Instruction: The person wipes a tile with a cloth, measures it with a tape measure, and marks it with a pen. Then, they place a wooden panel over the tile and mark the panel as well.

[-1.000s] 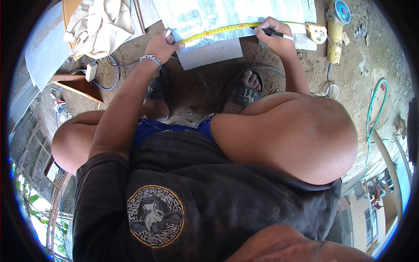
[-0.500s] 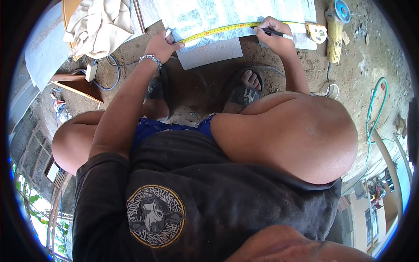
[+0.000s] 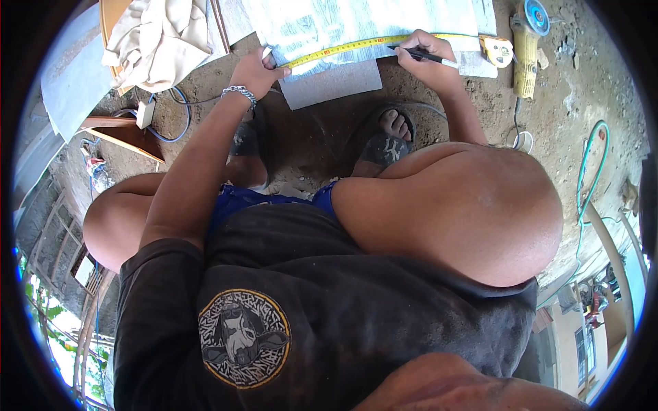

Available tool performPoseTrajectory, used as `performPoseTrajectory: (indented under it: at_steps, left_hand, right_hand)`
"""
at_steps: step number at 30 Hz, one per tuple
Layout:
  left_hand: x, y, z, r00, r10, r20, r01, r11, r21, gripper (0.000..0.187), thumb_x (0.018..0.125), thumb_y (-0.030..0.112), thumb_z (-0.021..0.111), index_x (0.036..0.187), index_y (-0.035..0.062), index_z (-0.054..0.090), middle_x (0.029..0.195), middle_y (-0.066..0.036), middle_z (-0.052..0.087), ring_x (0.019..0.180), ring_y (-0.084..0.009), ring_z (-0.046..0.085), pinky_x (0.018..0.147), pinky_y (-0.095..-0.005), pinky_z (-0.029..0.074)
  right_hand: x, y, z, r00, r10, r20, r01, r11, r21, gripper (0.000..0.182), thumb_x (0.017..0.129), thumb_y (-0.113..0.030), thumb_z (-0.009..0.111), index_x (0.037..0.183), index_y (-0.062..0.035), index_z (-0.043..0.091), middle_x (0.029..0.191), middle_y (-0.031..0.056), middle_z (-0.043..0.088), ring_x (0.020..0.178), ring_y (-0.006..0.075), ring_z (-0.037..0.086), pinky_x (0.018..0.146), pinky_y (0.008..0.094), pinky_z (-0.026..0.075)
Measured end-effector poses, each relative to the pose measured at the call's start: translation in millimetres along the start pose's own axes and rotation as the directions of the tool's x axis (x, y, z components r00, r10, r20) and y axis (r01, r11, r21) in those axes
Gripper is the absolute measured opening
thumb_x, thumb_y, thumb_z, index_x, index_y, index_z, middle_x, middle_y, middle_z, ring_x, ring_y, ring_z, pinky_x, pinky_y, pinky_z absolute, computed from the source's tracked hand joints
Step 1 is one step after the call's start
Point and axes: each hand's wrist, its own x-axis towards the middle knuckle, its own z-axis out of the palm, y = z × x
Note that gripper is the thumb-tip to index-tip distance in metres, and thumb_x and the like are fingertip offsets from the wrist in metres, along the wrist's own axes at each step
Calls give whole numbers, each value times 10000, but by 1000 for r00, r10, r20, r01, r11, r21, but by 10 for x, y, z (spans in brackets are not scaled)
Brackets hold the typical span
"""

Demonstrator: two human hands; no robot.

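Note:
A yellow tape measure (image 3: 336,49) is stretched across a pale, streaked board (image 3: 315,20) at the top of the view. Its white and yellow case (image 3: 496,51) rests by the board's right end. My left hand (image 3: 256,72) pinches the tape's left end at the board's near corner. In my right hand (image 3: 428,60) is a black marker pen (image 3: 426,56), its tip pointing left onto the board just below the tape. A smaller grey slab (image 3: 332,85) sticks out from under the board's near edge, in front of my feet.
A yellow angle grinder (image 3: 526,58) with a blue disc lies on the dirt to the right, its cord trailing back. Cream cloth (image 3: 159,42) is heaped at upper left, near a blue cable (image 3: 184,116). A green hose (image 3: 591,164) loops at far right.
My right hand has shifted slightly, and the marker has turned so that its tip now touches or nearly touches the board below the tape. My left hand stays at the tape's end.

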Motion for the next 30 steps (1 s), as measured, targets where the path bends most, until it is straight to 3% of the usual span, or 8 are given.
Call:
performPoseTrajectory:
  at_steps: [2, 11, 30]
  left_hand:
    - [-13, 9, 5, 1000, 12, -13, -12, 1000, -11, 595, 735, 353, 855, 1097, -48, 605, 791, -96, 657, 727, -218, 632, 722, -360, 520]
    - [-49, 86, -37, 1000, -6, -13, 6, 1000, -18, 648, 728, 318, 860, 1193, -52, 603, 804, -100, 678, 733, -215, 648, 733, -357, 528]
    - [-26, 48, -17, 1000, -1, -20, 0, 999, -35, 601, 728, 317, 859, 1135, -48, 609, 808, -103, 679, 739, -218, 654, 735, -356, 531]
  right_hand:
    - [11, 36, 51, 992, -55, 116, 56, 998, -6, 113, 874, -73, 744, 846, -21, 648, 727, -59, 603, 676, 8, 504, 606, 195, 429]
    - [33, 72, 146, 989, -87, 117, 90, 996, -21, 103, 874, -76, 762, 863, -4, 690, 743, -23, 649, 685, 23, 534, 620, 203, 448]
    - [52, 85, 154, 993, -62, 102, 70, 994, -80, 109, 872, -72, 756, 846, -3, 677, 721, -20, 638, 681, 22, 535, 617, 209, 448]
